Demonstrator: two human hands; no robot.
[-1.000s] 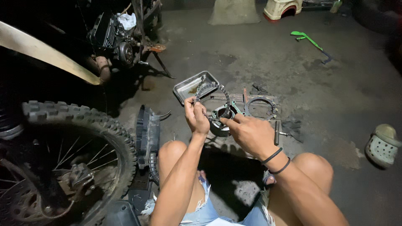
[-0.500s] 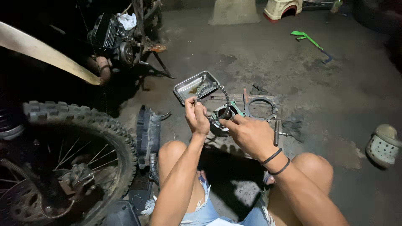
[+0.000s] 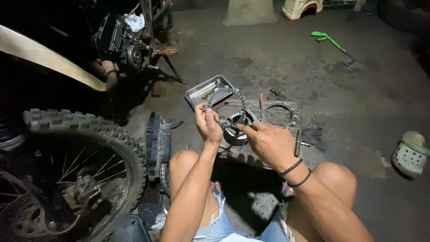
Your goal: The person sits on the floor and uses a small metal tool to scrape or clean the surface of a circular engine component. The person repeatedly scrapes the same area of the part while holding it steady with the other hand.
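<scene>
Over the floor between the knees, the right hand (image 3: 268, 142) cups the clutch hub (image 3: 235, 132) while the left hand (image 3: 207, 124) pinches a toothed clutch plate (image 3: 226, 95) by its rim; both look rigid, oily, probably slippery.

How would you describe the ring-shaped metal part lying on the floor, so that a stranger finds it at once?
Start at the shallow metal tray on the concrete floor ahead of the person's knees. Just right of it, beyond the right hand, lies the toothed metal ring. Unlike the drum-shaped part in the hands, it lies flat and untouched.
</scene>
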